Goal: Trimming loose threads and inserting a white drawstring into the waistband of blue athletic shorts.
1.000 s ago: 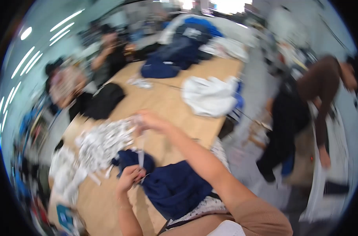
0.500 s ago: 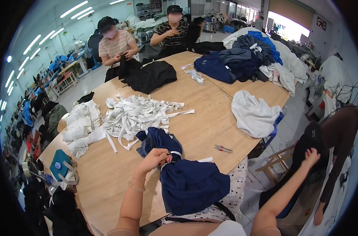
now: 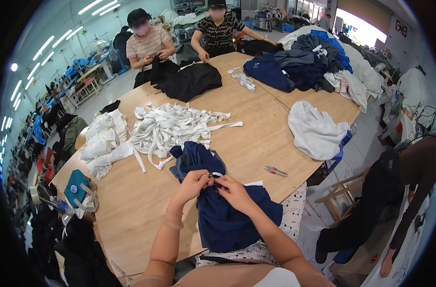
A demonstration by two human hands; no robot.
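Note:
A dark blue garment (image 3: 227, 215) lies bunched at the near edge of the wooden table (image 3: 261, 129), partly hanging over my lap. My left hand (image 3: 193, 183) pinches the fabric at its gathered top, fingers closed on it. My right hand (image 3: 233, 190) meets it from the right and grips the same spot, where a bit of white strip shows. A loose heap of white fabric strips (image 3: 172, 126) lies just beyond the garment.
Small snips (image 3: 275, 171) lie right of my hands. A white garment (image 3: 316, 129) sits at the right edge, dark blue clothes (image 3: 299, 60) pile at the far end, black cloth (image 3: 186, 81) before two seated people. Another person bends at right (image 3: 395, 196). Folded white cloth (image 3: 103, 138) lies left.
My right hand has come back from the far right side to the garment and now grips it beside my left hand. The view has steadied and tilted closer to the table.

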